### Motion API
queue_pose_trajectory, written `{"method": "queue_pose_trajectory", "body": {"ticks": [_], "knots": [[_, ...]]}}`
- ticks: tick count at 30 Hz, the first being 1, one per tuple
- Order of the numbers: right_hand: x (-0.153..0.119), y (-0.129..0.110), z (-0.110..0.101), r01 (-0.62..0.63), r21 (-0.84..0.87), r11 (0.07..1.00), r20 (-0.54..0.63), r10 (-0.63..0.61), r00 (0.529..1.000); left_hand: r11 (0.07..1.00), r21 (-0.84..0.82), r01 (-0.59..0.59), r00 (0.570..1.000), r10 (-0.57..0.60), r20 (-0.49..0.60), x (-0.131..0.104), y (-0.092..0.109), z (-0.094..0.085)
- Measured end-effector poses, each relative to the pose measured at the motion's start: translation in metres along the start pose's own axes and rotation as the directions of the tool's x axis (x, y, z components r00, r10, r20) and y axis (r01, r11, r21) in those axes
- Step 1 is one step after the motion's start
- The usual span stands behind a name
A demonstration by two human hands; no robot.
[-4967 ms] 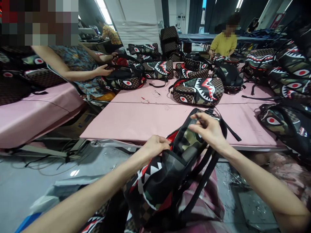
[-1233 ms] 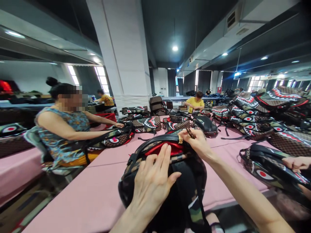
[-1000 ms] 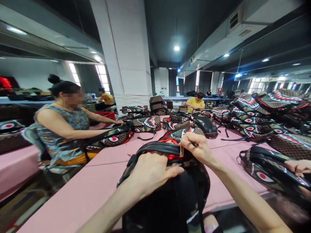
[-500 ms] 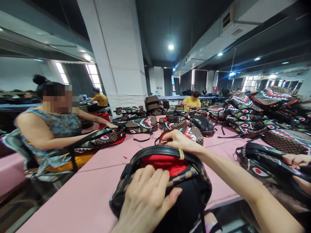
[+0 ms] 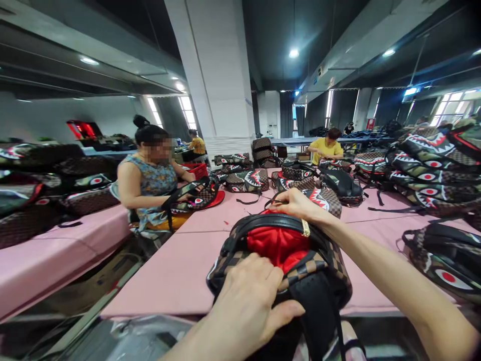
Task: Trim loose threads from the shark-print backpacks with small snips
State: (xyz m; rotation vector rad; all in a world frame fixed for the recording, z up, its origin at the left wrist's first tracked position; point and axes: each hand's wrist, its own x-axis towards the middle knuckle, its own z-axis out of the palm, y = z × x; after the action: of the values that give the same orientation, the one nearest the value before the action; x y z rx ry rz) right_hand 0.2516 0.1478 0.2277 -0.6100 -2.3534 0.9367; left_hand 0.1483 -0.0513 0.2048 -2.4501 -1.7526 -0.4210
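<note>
In the head view, the backpack is at the near edge of the pink surface, its mouth open on a red lining. The left hand grasps the backpack's near rim, fingers hooked over it. The right hand is beyond the backpack's handle; I cannot tell whether its fingers hold anything. Right of the backpack are piled bags; to its left sits a person.

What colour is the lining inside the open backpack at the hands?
Bright red: the lining shows best in the head view, through the backpack's open mouth.
</note>
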Motion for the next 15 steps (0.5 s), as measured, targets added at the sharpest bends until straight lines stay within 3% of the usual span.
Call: {"method": "queue_pose_trajectory", "body": {"ticks": [2, 4, 10, 15], "knots": [[-0.001, 0.0, 0.0, -0.002, 0.011, 1.0, 0.011, 0.002, 1.0, 0.999, 0.024, 0.039, 0.984, -0.043, 0.171, 0.004, 0.002, -0.009], [-0.002, -0.001, 0.0, 0.013, 0.033, 0.999, 0.019, -0.014, 1.0, 0.998, 0.054, 0.015, 0.97, -0.028, 0.243, 0.009, 0.002, -0.016], [-0.008, -0.002, -0.001, 0.035, 0.043, 0.998, 0.031, -0.036, 0.999, 0.999, 0.011, -0.04, 0.95, 0.034, 0.31, 0.03, -0.004, -0.022], [-0.012, -0.001, 0.0, 0.043, 0.08, 0.996, 0.065, -0.048, 0.997, 0.998, -0.053, -0.039, 0.954, 0.053, 0.294, 0.037, -0.001, -0.019]]}}
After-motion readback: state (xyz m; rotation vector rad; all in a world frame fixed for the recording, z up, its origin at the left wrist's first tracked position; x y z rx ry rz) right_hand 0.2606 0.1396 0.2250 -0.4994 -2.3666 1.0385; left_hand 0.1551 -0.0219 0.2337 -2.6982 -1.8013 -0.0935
